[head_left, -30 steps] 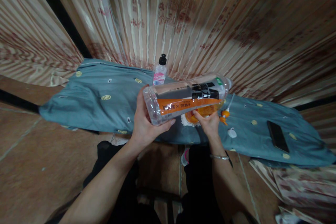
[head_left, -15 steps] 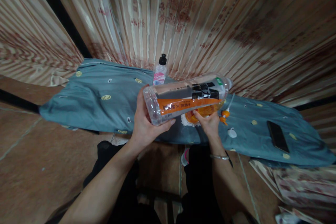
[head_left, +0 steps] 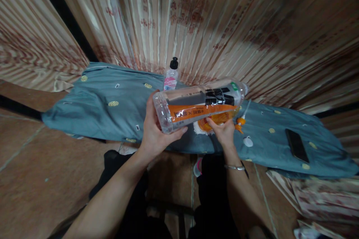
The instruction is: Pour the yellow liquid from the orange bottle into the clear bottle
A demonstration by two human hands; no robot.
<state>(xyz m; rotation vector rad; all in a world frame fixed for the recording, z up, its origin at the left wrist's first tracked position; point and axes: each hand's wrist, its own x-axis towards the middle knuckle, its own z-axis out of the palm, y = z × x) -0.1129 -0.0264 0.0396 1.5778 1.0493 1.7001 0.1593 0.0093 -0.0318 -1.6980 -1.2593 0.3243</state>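
Observation:
My left hand (head_left: 154,134) is wrapped around the base of a large clear plastic bottle (head_left: 202,101) with an orange, grey and black label. That bottle lies tilted in the air, its neck toward the right. Below its neck end, my right hand (head_left: 224,134) grips a bottle of orange liquid (head_left: 204,124), mostly hidden behind the larger one, so its mouth cannot be seen. A crumpled white tissue (head_left: 198,130) shows beside the orange bottle. To the right of my right hand lie an orange pump head (head_left: 240,121) with a pale tube and a small white cap (head_left: 248,141).
A smaller clear bottle with a black top (head_left: 170,78) stands at the back. A dark phone (head_left: 297,145) lies on the right of the blue-green cloth surface (head_left: 95,97). Patterned curtains (head_left: 157,18) hang behind, and a black pole (head_left: 64,15) slants on the left.

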